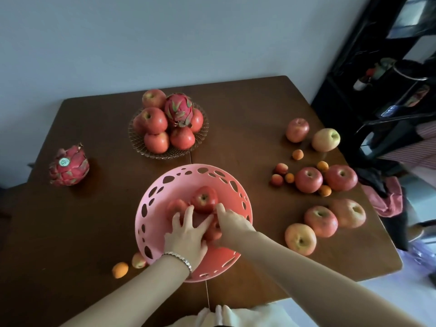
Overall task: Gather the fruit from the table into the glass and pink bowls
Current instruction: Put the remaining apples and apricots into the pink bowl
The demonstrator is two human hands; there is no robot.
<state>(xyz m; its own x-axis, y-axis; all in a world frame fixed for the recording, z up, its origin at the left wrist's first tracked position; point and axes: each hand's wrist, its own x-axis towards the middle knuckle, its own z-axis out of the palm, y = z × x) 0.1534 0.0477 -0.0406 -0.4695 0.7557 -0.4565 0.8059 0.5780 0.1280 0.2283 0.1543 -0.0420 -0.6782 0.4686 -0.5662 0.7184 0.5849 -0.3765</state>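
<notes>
Both hands reaching into pink bowl (151, 204), left hand (186, 237) fingers spread over apples (204, 199), right hand (232, 226) grip unclear, glass bowl (203, 135) heaped behind, dragon fruit (69, 166) left, loose apples and apricots (316, 185) crowding table (240, 119) right

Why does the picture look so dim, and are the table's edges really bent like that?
Head view: the light is soft and dull, so the wooden table looks very dark; the wide lens bows its edges; the hands in the pink bowl are slightly blurred, while the glass bowl looks sharper.
</notes>
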